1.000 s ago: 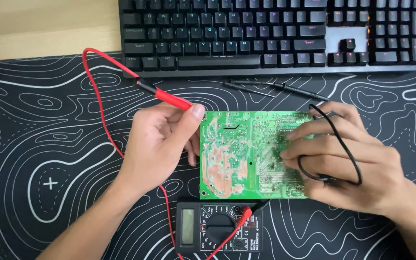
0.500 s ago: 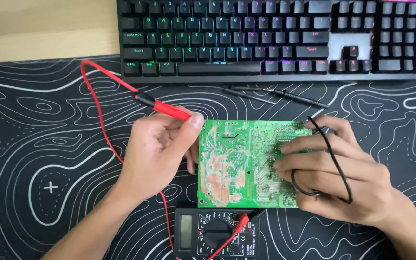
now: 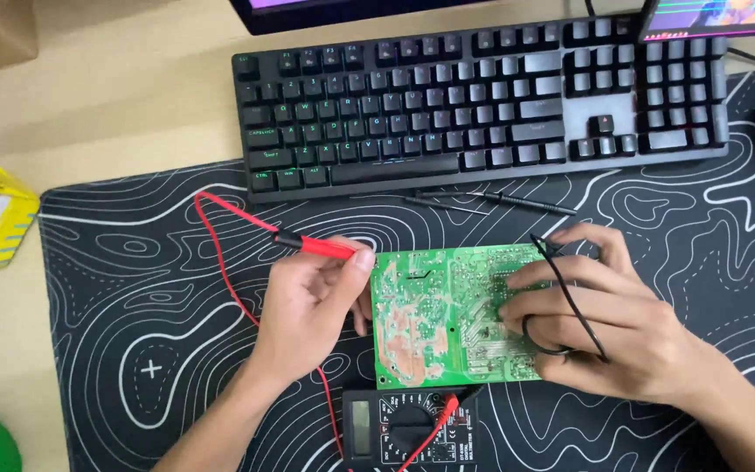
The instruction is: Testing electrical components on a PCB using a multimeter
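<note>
Left hand [image 3: 308, 306] fingers pinch the slim red probe [image 3: 315, 246] at the green circuit board's [image 3: 434, 319] left edge. Right hand [image 3: 600, 323] fingers press flat on the board's bumpy solder side, black wire [image 3: 570, 297] looping over them. Board lies on a black wavy-lined mat [image 3: 133, 288], boxy multimeter [image 3: 408, 428] just below, keyboard [image 3: 482, 100] beyond.

What we could not see

Our right hand [image 3: 600, 328] covered the green circuit board's [image 3: 434, 319] right edge; the multimeter [image 3: 408, 428] ran off the bottom edge, and the red probe's [image 3: 312, 246] tip hid behind our left hand [image 3: 308, 310].
</note>
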